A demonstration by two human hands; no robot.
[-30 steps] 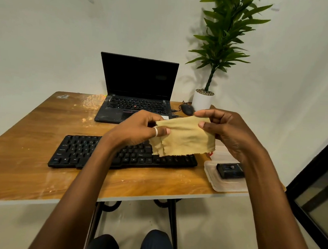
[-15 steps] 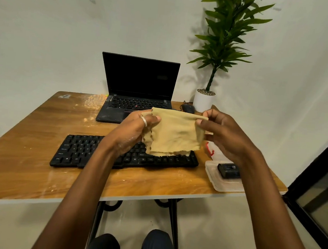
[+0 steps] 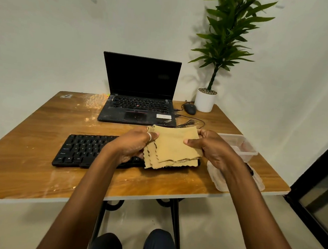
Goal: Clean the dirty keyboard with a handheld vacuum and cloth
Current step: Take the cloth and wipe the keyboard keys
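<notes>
A folded tan cloth (image 3: 174,147) with frayed edges is held between both hands, low over the right half of the black keyboard (image 3: 86,150). My left hand (image 3: 133,143), a ring on one finger, pinches its left edge. My right hand (image 3: 210,147) pinches the right edge between thumb and fingers. The keyboard lies on the wooden table (image 3: 28,168); its right part is hidden behind the cloth and hands. No handheld vacuum can be made out.
An open black laptop (image 3: 140,95) stands behind the keyboard, with a mouse (image 3: 190,108) and cable beside it. A potted plant (image 3: 206,100) fills the far right corner. A clear plastic container (image 3: 240,146) and a lid (image 3: 253,180) sit by the right edge.
Both hands have lowered the cloth from chest height to just above the keyboard. The cloth now lies folded in layers rather than hanging spread.
</notes>
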